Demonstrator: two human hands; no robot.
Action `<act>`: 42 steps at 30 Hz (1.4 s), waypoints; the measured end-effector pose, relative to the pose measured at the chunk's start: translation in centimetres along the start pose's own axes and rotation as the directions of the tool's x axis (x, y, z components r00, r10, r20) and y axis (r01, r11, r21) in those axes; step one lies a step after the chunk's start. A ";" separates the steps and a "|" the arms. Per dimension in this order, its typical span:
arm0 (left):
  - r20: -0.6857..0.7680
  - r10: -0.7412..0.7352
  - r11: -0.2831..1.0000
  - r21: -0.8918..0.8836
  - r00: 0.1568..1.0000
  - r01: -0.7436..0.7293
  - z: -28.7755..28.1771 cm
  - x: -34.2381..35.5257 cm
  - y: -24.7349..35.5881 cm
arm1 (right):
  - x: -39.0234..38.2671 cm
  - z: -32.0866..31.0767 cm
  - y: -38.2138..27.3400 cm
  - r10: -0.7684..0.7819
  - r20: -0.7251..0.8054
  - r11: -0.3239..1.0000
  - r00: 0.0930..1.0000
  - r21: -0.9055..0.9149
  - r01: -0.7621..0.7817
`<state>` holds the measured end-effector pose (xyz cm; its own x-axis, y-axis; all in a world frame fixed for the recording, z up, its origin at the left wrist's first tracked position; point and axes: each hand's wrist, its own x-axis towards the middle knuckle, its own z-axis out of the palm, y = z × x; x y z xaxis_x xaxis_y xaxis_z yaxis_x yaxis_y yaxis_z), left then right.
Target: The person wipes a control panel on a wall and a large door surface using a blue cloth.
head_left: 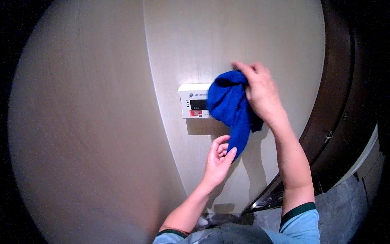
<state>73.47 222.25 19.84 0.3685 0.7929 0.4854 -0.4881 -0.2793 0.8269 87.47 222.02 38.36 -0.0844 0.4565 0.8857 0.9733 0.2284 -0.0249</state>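
A blue cloth (pixel 228 99), bunched at the top, hangs in front of a pale wall panel. My right hand (pixel 262 87) has hold of its upper right side. The fingers are slightly blurred, and the index finger points up and left past the cloth. Just below, my left hand (pixel 218 160) is beside the hanging lower end, its thumb against the cloth edge and its fingers loosely curled and apart. Behind the cloth, a white wall-mounted box (pixel 185 101) with a dark display window and a red label shows its left part; its right part is covered.
A light wood-look wall panel (pixel 93 114) stretches left past a vertical seam. At right stands a dark brown door or frame (pixel 343 81) with a small metal fitting (pixel 329 136). Grey stone-look flooring (pixel 341 203) lies below right.
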 end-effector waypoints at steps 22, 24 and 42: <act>-0.243 -0.091 0.886 -0.463 0.966 -0.033 -0.8 -2.2 -0.1 | -19.3 -2.2 2.8 0.173 0.226 -0.807 0.959 0.590 0.007; -0.253 -0.075 0.872 -0.487 0.965 -0.059 -1.0 -2.4 0.0 | -17.1 -3.4 0.8 0.124 0.337 -0.754 0.933 0.643 -0.132; -0.239 0.011 0.792 -0.591 0.971 -0.155 -3.1 -2.2 1.7 | -12.0 -0.5 -1.7 0.204 -0.152 0.701 0.967 0.712 -0.036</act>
<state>69.38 221.74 19.28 0.1631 0.8963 0.4123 -0.9110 -0.0236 0.4117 86.92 215.78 28.01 0.1490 0.3577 0.9219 0.5329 0.7563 -0.3796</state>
